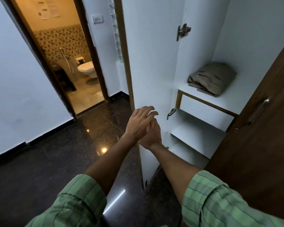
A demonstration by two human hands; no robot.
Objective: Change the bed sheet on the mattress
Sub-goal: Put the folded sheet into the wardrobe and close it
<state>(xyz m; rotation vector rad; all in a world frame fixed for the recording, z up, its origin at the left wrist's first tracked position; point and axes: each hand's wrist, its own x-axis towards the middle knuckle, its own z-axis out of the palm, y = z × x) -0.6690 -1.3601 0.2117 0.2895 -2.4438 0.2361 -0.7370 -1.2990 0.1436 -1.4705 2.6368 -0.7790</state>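
Folded bed sheet (pixel 212 78), brownish-grey, lies on an upper shelf (pixel 233 97) inside the open wardrobe, at right and far from the hands. Below it sit two lower white shelves. Wardrobe door (pixel 152 63) stands open, its white inner face just beyond the hands. Left hand (pixel 140 122) and right hand (pixel 152 136) meet in front of that door, fingers loosely extended, left overlapping right, holding nothing. Far left, a doorway (pixel 69 63) opens onto a lit bathroom.

You see one folded khaki cloth bundle (pixel 212 78), two bare hands, two steel door hinges and one white toilet (pixel 86 69)
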